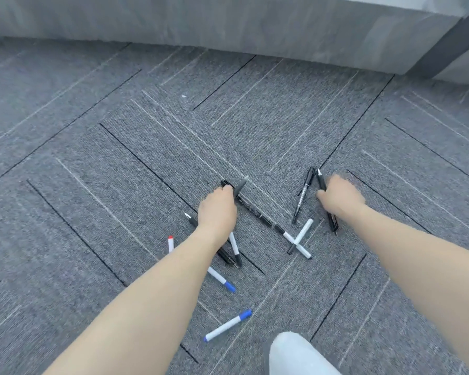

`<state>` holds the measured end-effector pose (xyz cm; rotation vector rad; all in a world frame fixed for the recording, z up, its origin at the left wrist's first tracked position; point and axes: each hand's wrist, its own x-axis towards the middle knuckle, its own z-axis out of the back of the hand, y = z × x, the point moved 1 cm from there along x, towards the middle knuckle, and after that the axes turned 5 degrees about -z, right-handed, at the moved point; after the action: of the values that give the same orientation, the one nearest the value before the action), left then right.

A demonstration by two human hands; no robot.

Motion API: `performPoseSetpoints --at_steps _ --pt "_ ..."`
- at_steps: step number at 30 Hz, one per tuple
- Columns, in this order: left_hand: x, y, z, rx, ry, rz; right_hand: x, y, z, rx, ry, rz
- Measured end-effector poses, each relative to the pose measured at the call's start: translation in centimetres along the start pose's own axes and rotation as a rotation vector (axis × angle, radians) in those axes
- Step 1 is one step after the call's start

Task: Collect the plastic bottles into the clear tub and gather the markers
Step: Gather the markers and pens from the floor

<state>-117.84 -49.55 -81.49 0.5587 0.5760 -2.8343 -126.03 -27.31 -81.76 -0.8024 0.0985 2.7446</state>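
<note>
Grey carpet tiles with thin black and white lines cover the floor, and a pale grey wall runs along the far edge. Markers lie scattered on the carpet in front of the person. The left hand has its fingers curled around a black marker that sticks up past the knuckles. The right hand grips another black pen, with a further black marker lying just beside it. Two white markers lie crossed between the arms. A red-capped marker and two blue-capped markers lie nearer, by the left forearm. No bottles or tub are in view.
</note>
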Motion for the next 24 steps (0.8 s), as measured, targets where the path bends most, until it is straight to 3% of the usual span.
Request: performPoseSetpoints --at_steps 5,12,16,19,24 --pt "-1.4 0.7 0.9 -0.234 -0.12 0.044 -1.2 1.4 -0.8 0.093 0.001 0.089" --pt "-4.9 2.5 -0.9 -0.227 -0.053 0.301 -2.1 3.1 -1.7 0.07 -0.05 0.082" --pt "-5.2 1.8 -1.7 -0.074 -0.031 0.227 -2.5 3.6 -1.7 -0.005 -0.061 0.149" --pt "-4.9 1.3 -1.8 -0.063 -0.048 0.191 -2.9 3.6 -1.7 0.148 -0.08 0.18" --pt "-4.6 1.3 -2.1 -0.191 -0.109 0.275 -4.4 3.6 -1.9 0.378 -0.04 0.286"
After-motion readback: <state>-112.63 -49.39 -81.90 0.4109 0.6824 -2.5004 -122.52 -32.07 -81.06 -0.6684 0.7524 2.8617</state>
